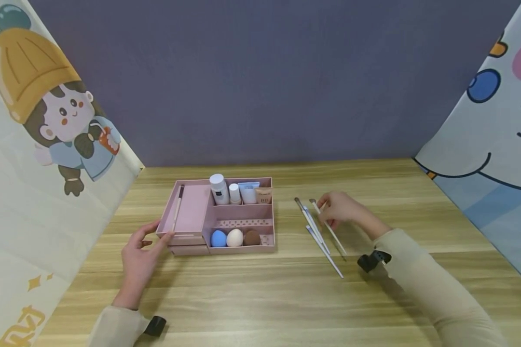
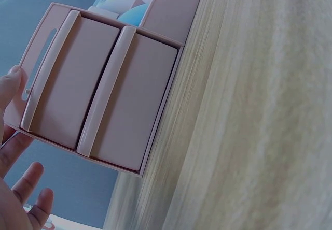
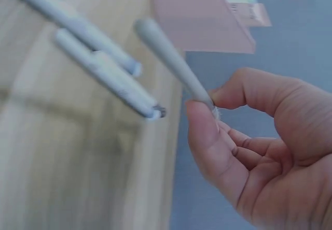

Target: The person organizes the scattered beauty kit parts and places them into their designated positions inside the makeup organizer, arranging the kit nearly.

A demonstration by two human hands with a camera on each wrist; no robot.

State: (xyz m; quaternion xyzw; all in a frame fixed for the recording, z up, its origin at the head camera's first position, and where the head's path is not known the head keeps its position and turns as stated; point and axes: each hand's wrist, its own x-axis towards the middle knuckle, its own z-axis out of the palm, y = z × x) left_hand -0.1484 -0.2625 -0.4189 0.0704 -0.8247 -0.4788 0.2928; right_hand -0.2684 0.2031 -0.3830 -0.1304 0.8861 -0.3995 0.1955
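A pink makeup organizer (image 1: 195, 205) stands left of centre on the wooden table. My left hand (image 1: 140, 253) holds its front left corner; in the left wrist view the thumb rests by the slot above two drawers (image 2: 75, 80), other fingers loosely bent. One makeup brush (image 1: 178, 207) lies in the organizer's left top tray. My right hand (image 1: 342, 208) pinches another makeup brush (image 3: 171, 59) between thumb and forefinger, near its bristle end. Several pale-handled brushes (image 1: 316, 229) lie on the table just left of that hand.
The organizer's back compartment holds a white bottle (image 1: 219, 189), a smaller white bottle (image 1: 235, 193) and tubes (image 1: 249, 192). Blue, cream and brown makeup sponges (image 1: 234, 238) sit in its front compartment. A grey-blue wall (image 1: 260, 86) rises behind the table (image 1: 260, 299).
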